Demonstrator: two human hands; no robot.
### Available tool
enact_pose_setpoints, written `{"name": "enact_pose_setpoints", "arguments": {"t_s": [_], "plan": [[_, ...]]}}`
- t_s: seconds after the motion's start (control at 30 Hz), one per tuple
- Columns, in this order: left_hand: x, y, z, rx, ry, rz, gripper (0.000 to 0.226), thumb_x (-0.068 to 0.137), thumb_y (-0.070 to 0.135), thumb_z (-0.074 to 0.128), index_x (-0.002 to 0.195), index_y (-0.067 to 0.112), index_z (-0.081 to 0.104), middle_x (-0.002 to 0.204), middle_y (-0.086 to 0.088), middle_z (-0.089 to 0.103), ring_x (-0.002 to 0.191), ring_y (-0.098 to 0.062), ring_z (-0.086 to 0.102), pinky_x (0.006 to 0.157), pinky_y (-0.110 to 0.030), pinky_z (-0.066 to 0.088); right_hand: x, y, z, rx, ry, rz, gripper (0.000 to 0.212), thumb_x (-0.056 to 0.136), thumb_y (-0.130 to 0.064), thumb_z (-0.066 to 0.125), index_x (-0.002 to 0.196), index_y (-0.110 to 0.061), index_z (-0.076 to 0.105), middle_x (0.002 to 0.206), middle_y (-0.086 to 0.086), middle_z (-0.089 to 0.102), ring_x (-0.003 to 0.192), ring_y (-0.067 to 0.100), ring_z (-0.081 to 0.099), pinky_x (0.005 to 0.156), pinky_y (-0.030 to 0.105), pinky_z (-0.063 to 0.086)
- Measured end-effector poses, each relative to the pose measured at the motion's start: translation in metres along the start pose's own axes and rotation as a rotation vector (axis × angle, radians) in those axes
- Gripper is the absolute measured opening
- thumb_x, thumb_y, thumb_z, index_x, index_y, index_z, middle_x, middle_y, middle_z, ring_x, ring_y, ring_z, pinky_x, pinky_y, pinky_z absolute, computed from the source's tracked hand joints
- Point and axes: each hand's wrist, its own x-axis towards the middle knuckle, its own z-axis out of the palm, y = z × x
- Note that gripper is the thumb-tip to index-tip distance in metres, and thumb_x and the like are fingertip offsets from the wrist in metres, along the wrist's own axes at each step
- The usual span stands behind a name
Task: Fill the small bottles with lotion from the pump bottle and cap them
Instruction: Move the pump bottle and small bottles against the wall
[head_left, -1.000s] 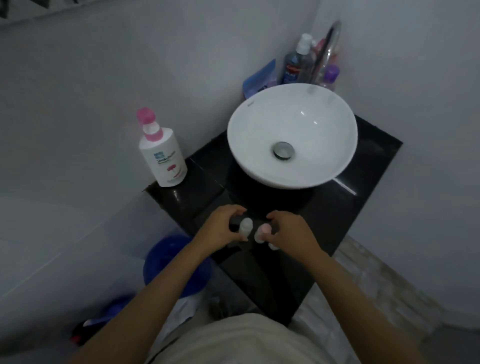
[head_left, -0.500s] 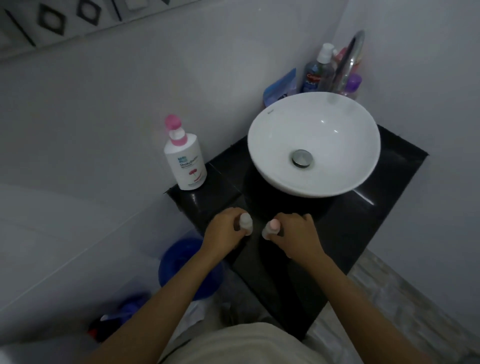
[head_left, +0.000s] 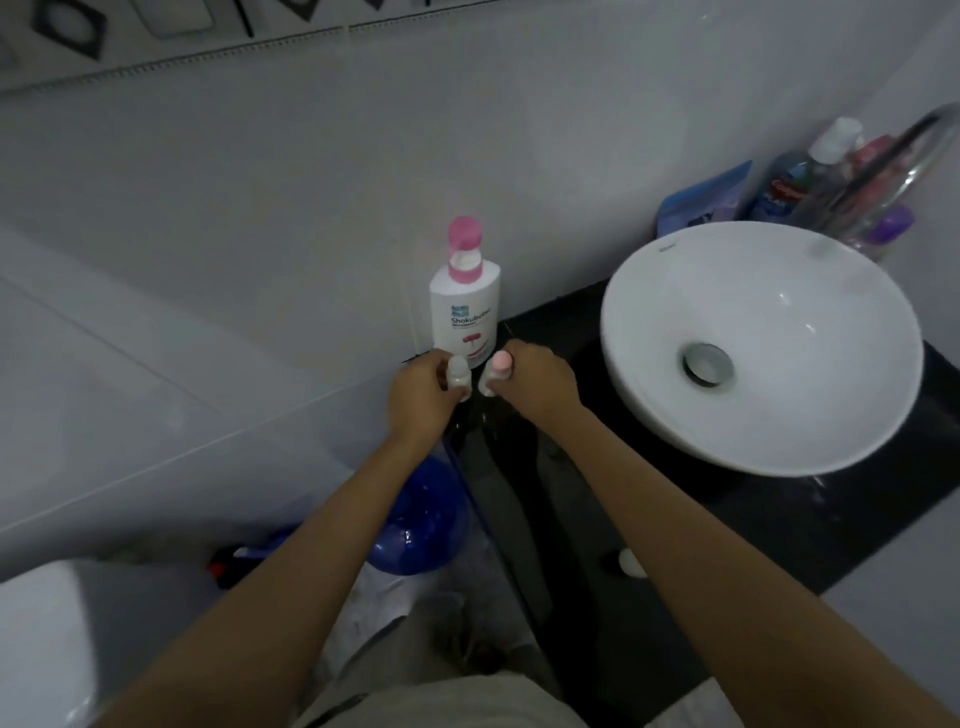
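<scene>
A white pump bottle (head_left: 464, 306) with a pink pump stands at the far left corner of the black counter (head_left: 810, 525), against the wall. Just in front of it, my left hand (head_left: 423, 395) grips a small bottle with a pale cap (head_left: 459, 375). Beside it, my right hand (head_left: 535, 379) grips a second small bottle with a pink cap (head_left: 496, 370). Both small bottles are upright and nearly touch each other. A small white object, perhaps a third bottle or cap (head_left: 631, 564), lies on the counter near my right forearm.
A white basin (head_left: 758, 343) sits on the counter to the right, with a tap (head_left: 904, 171) and several toiletry bottles (head_left: 810, 171) behind it. A blue bucket (head_left: 421, 519) stands on the floor below the counter's left edge. A white fixture (head_left: 47, 639) is at lower left.
Both hands have carried the small bottles from the counter's front edge up to the pump bottle. The camera has swung left, so the basin now lies further right.
</scene>
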Motion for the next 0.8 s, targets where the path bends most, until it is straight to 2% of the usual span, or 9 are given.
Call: {"name": "enact_pose_setpoints", "arguments": {"t_s": [0.2, 0.4, 0.5, 0.67, 0.8], "plan": [[0.013, -0.004, 0.009, 0.046, 0.021, -0.043, 0.026, 0.073, 0.013, 0.076, 0.098, 0.013, 0.067, 0.093, -0.007, 0.072, 0.079, -0.022, 0.065, 0.072, -0.04, 0.056, 0.03, -0.001, 0.02, -0.011, -0.019, -0.01, 0.026, 0.085, -0.026, 0.062, 0.102, -0.008, 0.057, 0.102, 0.013, 0.065, 0.089, 0.027, 0.063, 0.068, 0.029, 0.046], [0.016, -0.005, 0.012, 0.044, 0.034, -0.042, 0.025, 0.075, 0.015, 0.076, 0.099, 0.014, 0.066, 0.093, -0.006, 0.073, 0.078, -0.019, 0.064, 0.071, -0.035, 0.055, 0.036, -0.001, 0.027, 0.032, -0.015, 0.012, 0.023, 0.087, -0.024, 0.058, 0.101, -0.005, 0.058, 0.101, 0.016, 0.065, 0.089, 0.03, 0.064, 0.075, 0.037, 0.053], [0.017, -0.005, 0.013, 0.025, 0.02, -0.067, 0.03, 0.074, 0.013, 0.077, 0.102, 0.012, 0.066, 0.097, -0.007, 0.073, 0.082, -0.021, 0.066, 0.074, -0.035, 0.055, 0.035, 0.001, 0.028, 0.027, -0.008, 0.006, 0.023, 0.089, -0.022, 0.058, 0.102, -0.004, 0.059, 0.101, 0.016, 0.065, 0.089, 0.03, 0.063, 0.07, 0.034, 0.049], [0.013, -0.009, 0.01, -0.071, -0.016, -0.059, 0.031, 0.072, 0.008, 0.079, 0.101, 0.01, 0.066, 0.097, -0.009, 0.071, 0.084, -0.021, 0.066, 0.077, -0.039, 0.057, 0.027, 0.005, 0.024, 0.017, -0.033, -0.018, 0.027, 0.086, -0.022, 0.063, 0.108, -0.007, 0.056, 0.106, 0.014, 0.064, 0.094, 0.027, 0.062, 0.081, 0.039, 0.053], [0.009, -0.013, 0.008, -0.118, -0.04, -0.04, 0.029, 0.074, 0.007, 0.078, 0.099, 0.011, 0.065, 0.098, -0.011, 0.068, 0.087, -0.021, 0.064, 0.082, -0.039, 0.056, 0.009, 0.013, 0.011, 0.062, -0.023, -0.022, 0.033, 0.086, -0.026, 0.065, 0.114, -0.01, 0.056, 0.106, 0.011, 0.064, 0.094, 0.023, 0.062, 0.08, 0.036, 0.053]]}}
